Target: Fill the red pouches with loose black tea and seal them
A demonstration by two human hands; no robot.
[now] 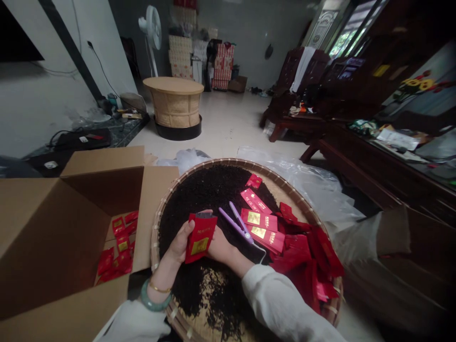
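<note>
My left hand (181, 243) is closed on a small upright red pouch (201, 240) with a gold panel, its thumb on the front. The pouch's top edge shows a grey opening. My right hand (221, 246) is against the pouch's right side, its fingers hidden behind it. Both are above a round woven tray (156, 251) spread with dark, loose tea-like leaves (199, 187). Right of the pouch rests a lilac hand sealer, like a small hair straightener (238, 224), its jaws apart. Flat red packets (259, 219) and a heap of red pouches (299, 251) lie farther right.
An open cardboard box (32, 256) at left holds several filled red packets (123, 243). Clear plastic sheeting (302, 178) lies behind the tray. A round woven table (174, 85) and a white fan (154, 28) stand farther back. Dark wooden furniture (384, 161) lines the right.
</note>
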